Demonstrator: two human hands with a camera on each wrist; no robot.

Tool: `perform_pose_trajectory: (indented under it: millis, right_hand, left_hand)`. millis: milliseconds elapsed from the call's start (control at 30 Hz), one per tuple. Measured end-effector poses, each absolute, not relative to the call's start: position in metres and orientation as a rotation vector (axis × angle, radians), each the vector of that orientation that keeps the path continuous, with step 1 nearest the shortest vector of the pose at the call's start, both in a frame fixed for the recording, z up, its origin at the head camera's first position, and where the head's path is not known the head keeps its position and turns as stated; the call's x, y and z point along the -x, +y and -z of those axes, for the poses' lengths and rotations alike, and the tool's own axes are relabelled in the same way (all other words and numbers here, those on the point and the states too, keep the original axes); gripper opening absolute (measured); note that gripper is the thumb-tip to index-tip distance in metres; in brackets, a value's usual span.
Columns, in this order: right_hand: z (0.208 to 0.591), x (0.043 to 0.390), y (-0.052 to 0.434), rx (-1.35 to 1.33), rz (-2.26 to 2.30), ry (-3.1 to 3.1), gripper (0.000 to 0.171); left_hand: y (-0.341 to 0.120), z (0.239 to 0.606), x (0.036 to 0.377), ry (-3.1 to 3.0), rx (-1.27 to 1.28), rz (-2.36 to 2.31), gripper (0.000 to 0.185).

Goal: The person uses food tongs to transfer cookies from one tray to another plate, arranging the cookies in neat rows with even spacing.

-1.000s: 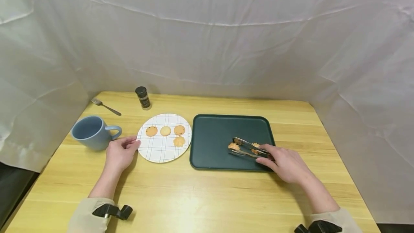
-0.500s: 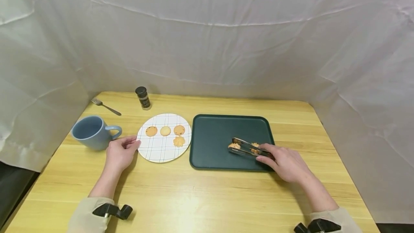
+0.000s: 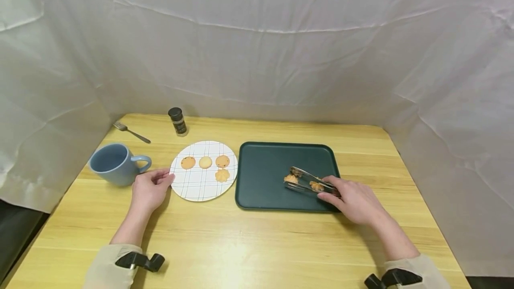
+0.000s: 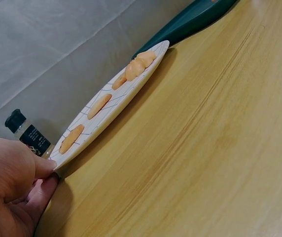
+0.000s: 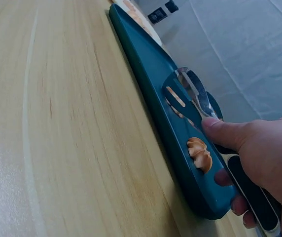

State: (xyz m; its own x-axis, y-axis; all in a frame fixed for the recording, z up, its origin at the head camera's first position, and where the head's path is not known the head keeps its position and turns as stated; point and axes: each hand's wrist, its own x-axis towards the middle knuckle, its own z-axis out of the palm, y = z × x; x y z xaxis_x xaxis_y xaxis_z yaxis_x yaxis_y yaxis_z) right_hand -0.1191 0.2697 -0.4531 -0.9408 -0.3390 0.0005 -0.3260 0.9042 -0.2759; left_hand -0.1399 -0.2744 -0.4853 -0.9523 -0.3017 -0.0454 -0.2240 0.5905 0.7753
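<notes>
Right hand (image 3: 353,200) grips a pair of metal tongs (image 3: 307,181), thumb on top and fingers curled under the black-padded handles, out over the right half of the dark green tray (image 3: 265,164). The tong tips stand apart, spread around a piped cookie (image 3: 291,178) lying on the tray floor; from the head view I cannot tell whether the tips touch it. A second piped cookie (image 3: 316,186) lies just beside the handles, close to the thumb, and the right wrist view shows it sitting against the tray's near rim. A third piece shows dimly behind the upper tong arm, too small to make out.

Over on the left, the left hand (image 3: 149,188) rests on the bench (image 3: 249,235) with thumb and forefinger pinching the left rim of the white grid-patterned plate (image 3: 196,186). The plate lies just beside the tray's left edge. On it, three round cookies (image 3: 205,162) in a row toward the far side, and one flower-shaped cookie (image 3: 222,175) below the rightmost.

A blue mug (image 3: 114,163) stands near the bench's left edge, handle pointing at the plate. Toward the far left corner lies a fork (image 3: 130,132), and a small black-capped spice jar (image 3: 177,121) stands upright near the far edge, behind the plate.
</notes>
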Motion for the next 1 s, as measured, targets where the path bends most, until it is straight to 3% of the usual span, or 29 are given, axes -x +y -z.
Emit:
perform_pose_trajectory:
  millis: [300,1000]
  right_hand:
    - [0.453,0.12,0.271,0.518,0.428,3.007,0.047]
    - [0.443,0.121,0.261,0.658,0.399,3.081,0.054]
  left_hand:
    - [-0.274,0.485,0.139,-2.708,-0.443,1.306,0.039]
    - [-0.274,0.484,0.139,-2.71,-0.438,1.316,0.039]
